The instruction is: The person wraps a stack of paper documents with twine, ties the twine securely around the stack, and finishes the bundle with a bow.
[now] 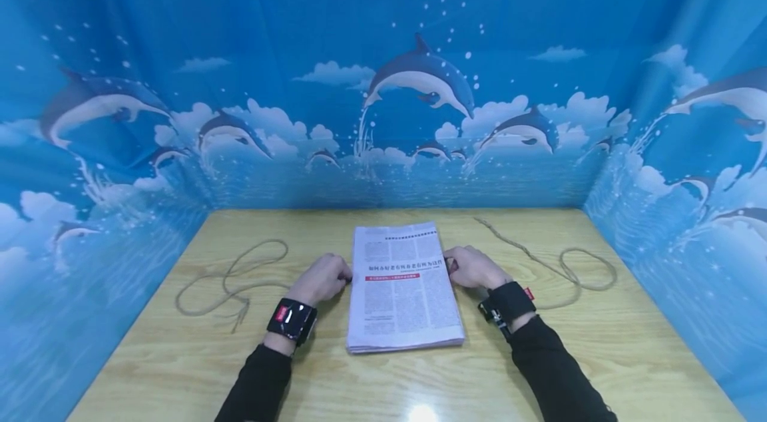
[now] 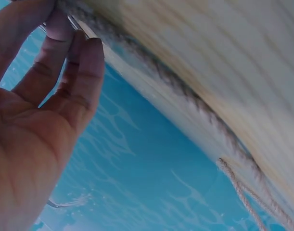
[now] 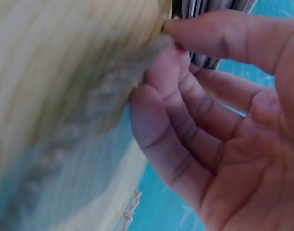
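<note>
A stack of folded newspapers (image 1: 407, 309) lies flat on the table, its printed front page facing up. At the stack's left edge, my left hand (image 1: 320, 279) pinches a thin twisted rope (image 2: 199, 103) between thumb and fingertips. On the opposite side, the right hand (image 1: 476, 267) holds rope (image 3: 108, 91) in its fingertips, close against the paper edges. Loose rope trails from each hand in loops over the table. Whether both lengths join beneath the stack is hidden.
The light wooden table (image 1: 413, 379) ends at a blue dolphin-print curtain (image 1: 287, 182), which stands behind it and along both sides. A black band with a small device (image 1: 292, 320) is strapped round each wrist, over dark sleeves.
</note>
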Available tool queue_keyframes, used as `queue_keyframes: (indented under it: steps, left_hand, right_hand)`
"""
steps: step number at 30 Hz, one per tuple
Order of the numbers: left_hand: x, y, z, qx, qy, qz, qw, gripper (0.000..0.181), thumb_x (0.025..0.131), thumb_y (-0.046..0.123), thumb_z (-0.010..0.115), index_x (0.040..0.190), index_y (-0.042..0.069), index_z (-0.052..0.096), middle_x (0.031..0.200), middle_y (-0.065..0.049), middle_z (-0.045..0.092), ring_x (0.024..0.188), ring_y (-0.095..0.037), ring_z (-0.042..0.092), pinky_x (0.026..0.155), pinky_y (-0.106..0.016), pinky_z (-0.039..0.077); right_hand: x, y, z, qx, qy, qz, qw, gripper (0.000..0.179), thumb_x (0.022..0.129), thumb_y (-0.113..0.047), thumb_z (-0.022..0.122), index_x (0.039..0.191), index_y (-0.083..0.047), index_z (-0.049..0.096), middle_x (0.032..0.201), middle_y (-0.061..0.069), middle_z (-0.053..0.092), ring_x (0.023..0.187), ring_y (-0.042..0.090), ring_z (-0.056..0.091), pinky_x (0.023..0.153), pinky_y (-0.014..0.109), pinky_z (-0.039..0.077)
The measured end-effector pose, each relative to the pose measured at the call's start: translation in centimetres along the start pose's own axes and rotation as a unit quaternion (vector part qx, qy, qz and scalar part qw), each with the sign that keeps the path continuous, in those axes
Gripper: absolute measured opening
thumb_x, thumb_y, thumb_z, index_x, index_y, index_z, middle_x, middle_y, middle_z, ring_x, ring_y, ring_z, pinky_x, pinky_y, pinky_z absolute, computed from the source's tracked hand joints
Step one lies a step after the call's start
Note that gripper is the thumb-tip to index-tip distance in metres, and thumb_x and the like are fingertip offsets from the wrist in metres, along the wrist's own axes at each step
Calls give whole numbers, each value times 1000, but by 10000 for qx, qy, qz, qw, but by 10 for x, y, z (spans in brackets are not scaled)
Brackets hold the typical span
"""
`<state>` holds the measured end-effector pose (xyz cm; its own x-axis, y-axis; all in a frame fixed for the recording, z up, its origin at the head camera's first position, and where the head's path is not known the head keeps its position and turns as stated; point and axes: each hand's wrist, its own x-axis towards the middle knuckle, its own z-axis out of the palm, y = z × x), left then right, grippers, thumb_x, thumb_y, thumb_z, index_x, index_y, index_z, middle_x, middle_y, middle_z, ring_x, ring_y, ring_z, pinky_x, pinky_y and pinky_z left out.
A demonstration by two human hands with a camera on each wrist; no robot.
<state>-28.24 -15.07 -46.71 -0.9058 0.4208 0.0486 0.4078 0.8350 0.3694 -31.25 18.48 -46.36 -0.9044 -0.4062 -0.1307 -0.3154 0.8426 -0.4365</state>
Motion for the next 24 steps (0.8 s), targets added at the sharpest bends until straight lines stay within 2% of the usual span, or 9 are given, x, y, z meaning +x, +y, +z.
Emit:
queue_keyframes:
  steps: [2, 7, 9, 12, 15, 18, 21, 24]
  left_hand:
    - [0, 0, 1, 60, 40, 16, 10000, 25, 79, -3, 66, 83, 18, 79, 81, 4, 68, 72, -10, 54, 70, -30, 48]
    - [2, -1, 2, -7, 41, -7, 10000, 19, 82, 1, 69, 78, 18, 77, 74, 6, 64, 66, -9, 53, 64, -28, 47]
    - [3, -2, 2, -46, 21, -43, 10000, 15, 84, 5, 70, 77, 17, 75, 74, 5, 65, 66, -9, 54, 65, -30, 48]
    - [4, -2, 3, -19, -9, -127, 9999, 10, 86, 11, 72, 79, 17, 74, 79, 4, 68, 70, -10, 58, 70, -32, 52]
    - [4, 0, 3, 100, 70, -86, 9999, 10, 87, 9, 71, 82, 17, 76, 81, 2, 69, 71, -11, 58, 71, -33, 52]
    - [4, 1, 4, 202, 167, -41, 9996, 15, 87, 6, 70, 78, 16, 74, 77, 2, 66, 68, -11, 55, 68, -32, 50]
    - [4, 0, 5, 171, 208, -28, 9996, 16, 86, 4, 69, 79, 16, 75, 78, 3, 67, 71, -11, 56, 70, -32, 50]
    - [2, -4, 1, -12, 103, -166, 9998, 13, 85, 2, 69, 87, 12, 76, 87, -1, 72, 80, -16, 64, 78, -37, 54]
  right_hand:
    - [0, 2, 0, 39, 8, -4, 10000, 47, 76, -3, 65, 122, -15, 69, 54, -6, 43, 49, 11, 38, 52, 25, 32]
    - [1, 4, -2, 99, -83, -59, 9999, 23, 77, -4, 71, 94, -19, 73, 60, -6, 52, 55, 12, 44, 56, 26, 35]
    - [1, 4, -2, 121, -94, -5, 9999, 19, 78, -4, 72, 92, -17, 71, 66, -4, 56, 60, 13, 48, 59, 27, 39]
    - [2, 4, -3, 97, -22, 15, 9999, 21, 79, -3, 71, 98, -12, 70, 71, -2, 59, 65, 14, 52, 62, 27, 41]
    - [2, 4, -2, 64, 122, -222, 9997, 22, 80, 1, 67, 97, -11, 71, 69, -3, 58, 63, 12, 50, 60, 26, 40]
    - [0, 6, -2, 31, 202, -543, 9983, 24, 81, 4, 61, 94, -13, 73, 65, -5, 55, 58, 10, 46, 58, 24, 37]
    - [-1, 9, -4, 2, 159, -848, 9963, 22, 82, 7, 58, 85, -11, 71, 66, -3, 54, 58, 10, 45, 57, 23, 36]
    - [-5, 14, -8, 82, 21, -693, 9976, 16, 83, 5, 63, 78, -9, 67, 70, -1, 57, 62, 12, 47, 59, 25, 39]
